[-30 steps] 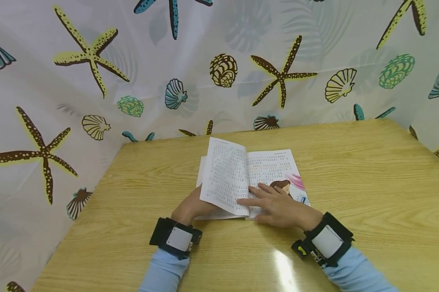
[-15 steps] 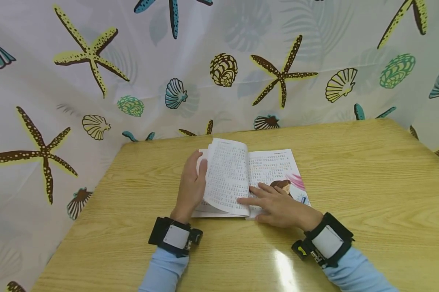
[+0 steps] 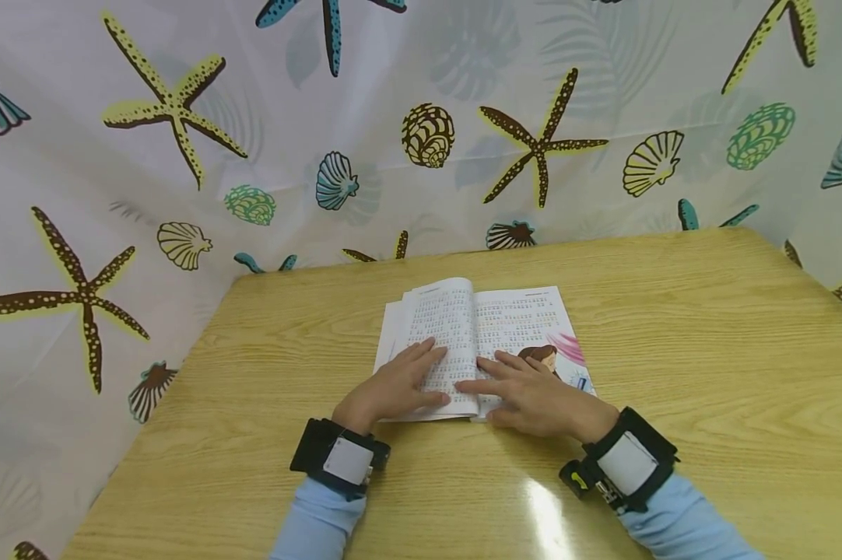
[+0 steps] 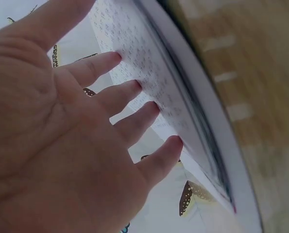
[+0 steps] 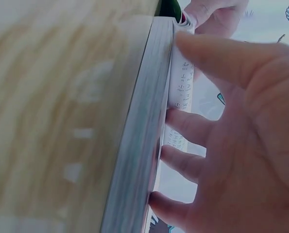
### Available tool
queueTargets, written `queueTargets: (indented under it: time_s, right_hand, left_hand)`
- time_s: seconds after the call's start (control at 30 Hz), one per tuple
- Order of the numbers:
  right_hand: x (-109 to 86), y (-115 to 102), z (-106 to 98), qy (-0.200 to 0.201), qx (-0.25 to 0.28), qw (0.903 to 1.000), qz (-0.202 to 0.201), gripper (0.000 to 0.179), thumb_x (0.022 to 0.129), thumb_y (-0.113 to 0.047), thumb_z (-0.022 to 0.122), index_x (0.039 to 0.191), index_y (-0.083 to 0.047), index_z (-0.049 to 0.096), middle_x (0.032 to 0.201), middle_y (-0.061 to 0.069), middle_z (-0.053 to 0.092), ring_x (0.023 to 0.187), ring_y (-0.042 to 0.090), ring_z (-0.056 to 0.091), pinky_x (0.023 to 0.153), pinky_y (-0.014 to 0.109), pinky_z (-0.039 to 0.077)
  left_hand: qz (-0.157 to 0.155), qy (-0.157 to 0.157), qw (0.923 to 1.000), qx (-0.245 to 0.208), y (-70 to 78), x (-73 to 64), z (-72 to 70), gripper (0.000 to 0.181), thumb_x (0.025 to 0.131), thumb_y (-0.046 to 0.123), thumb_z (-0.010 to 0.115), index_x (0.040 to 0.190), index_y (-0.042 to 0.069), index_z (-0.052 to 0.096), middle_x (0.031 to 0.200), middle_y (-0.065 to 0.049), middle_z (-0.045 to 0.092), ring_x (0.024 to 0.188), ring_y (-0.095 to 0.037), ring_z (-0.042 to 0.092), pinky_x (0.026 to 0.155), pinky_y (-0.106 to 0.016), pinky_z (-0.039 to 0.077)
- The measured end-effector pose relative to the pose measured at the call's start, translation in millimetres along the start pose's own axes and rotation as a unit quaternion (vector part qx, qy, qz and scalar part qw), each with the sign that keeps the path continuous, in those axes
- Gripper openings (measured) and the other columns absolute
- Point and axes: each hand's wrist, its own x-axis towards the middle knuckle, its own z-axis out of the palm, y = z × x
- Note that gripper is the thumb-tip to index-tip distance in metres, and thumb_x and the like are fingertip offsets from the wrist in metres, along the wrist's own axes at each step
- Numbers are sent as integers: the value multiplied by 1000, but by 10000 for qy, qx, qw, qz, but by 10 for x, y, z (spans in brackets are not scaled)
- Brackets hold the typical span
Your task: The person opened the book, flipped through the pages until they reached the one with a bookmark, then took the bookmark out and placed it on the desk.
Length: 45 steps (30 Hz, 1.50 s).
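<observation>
An open book [image 3: 512,319] with printed text lies on the table, a drawn figure and pink streaks on its right page. My left hand [image 3: 393,386] rests on the lower part of the left page, fingers spread and thumb toward the spine. In the left wrist view the fingertips of the left hand [image 4: 86,121] touch the printed page. My right hand [image 3: 540,397] lies across the lower right page, its index finger reaching over the spine. The right wrist view shows the right hand [image 5: 251,126] with its fingertips on the page above the thick page stack [image 5: 139,126].
The wooden table [image 3: 708,350] extends on both sides of the book. Behind it hangs a white cloth [image 3: 393,78] printed with starfish and shells. Black wrist straps [image 3: 340,459] with white plates sit over light blue sleeves.
The left hand has gone from behind the lifted left page, round its outer edge, to on top of it. The page now lies flatter. The right hand has stayed in place.
</observation>
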Motion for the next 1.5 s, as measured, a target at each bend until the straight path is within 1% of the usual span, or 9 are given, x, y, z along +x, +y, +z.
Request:
queueTargets:
  time_s: [0.2,0.47,0.57,0.73,0.87,1.0,1.17,1.4,1.5]
  right_hand:
    - [7,44,-34,214,57,9990,398,51,103,-27,59,148,-5,52,152,24,45,141,48,37,111,65,32]
    - [-116,231,-114,355,-813,9905,1050,45,100,-21,63,139,1,59,148,29,47,136,51,42,108,65,37]
    - [-174,333,-181,238,-838,9844,1528,47,102,-23,61,140,4,56,149,31,44,135,54,40,103,68,39]
    - [-258,502,-271,143,-611,9740,2178,55,100,-24,61,144,7,50,152,34,37,132,60,40,95,72,43]
    - [-292,569,-305,156,-451,9726,2275,60,98,-23,64,146,9,46,152,36,35,131,62,38,96,73,42]
    - [-291,575,-307,174,-367,9722,2305,61,98,-22,64,146,9,45,153,36,34,132,62,37,99,73,40]
    - [-296,573,-295,234,-348,9706,2368,61,98,-23,64,145,11,45,152,37,33,132,62,37,96,75,40]
    - [-306,581,-302,137,-28,9585,2846,79,99,-30,62,147,21,26,154,42,21,138,60,26,102,77,31]
    - [-304,579,-309,89,21,9569,2903,80,100,-31,62,147,22,25,155,41,20,139,60,25,104,76,29]
  left_hand:
    - [13,27,10000,-25,13,-7,-12,72,96,29,72,156,7,39,166,-15,23,152,-34,20,121,-52,22]
    - [-136,20,9998,-141,21,-6,-15,74,95,29,73,157,9,38,166,-11,23,153,-32,19,122,-50,20]
    - [-188,-1,9997,-157,18,-8,-14,74,95,31,73,157,10,38,166,-10,24,153,-31,19,122,-51,20]
    - [-245,-76,9996,-113,5,-16,-23,75,96,33,71,158,10,36,166,-11,24,153,-30,19,122,-50,20]
    - [-291,-68,9995,-112,4,-20,-38,77,96,30,71,159,8,33,164,-11,31,151,-29,27,121,-46,23]
    - [-426,-23,9989,-211,16,-23,-46,74,96,27,73,157,8,37,162,-10,35,149,-28,31,120,-45,27]
    - [-534,-62,9984,-161,24,-22,-37,70,97,29,71,156,8,41,163,-9,33,150,-29,27,120,-48,25]
    - [-572,-53,9982,-197,11,-21,-31,70,97,30,70,156,9,40,164,-8,31,151,-29,26,121,-49,24]
    - [-567,-29,9982,-187,3,-24,-31,69,97,31,70,156,10,41,163,-8,32,150,-30,27,120,-50,25]
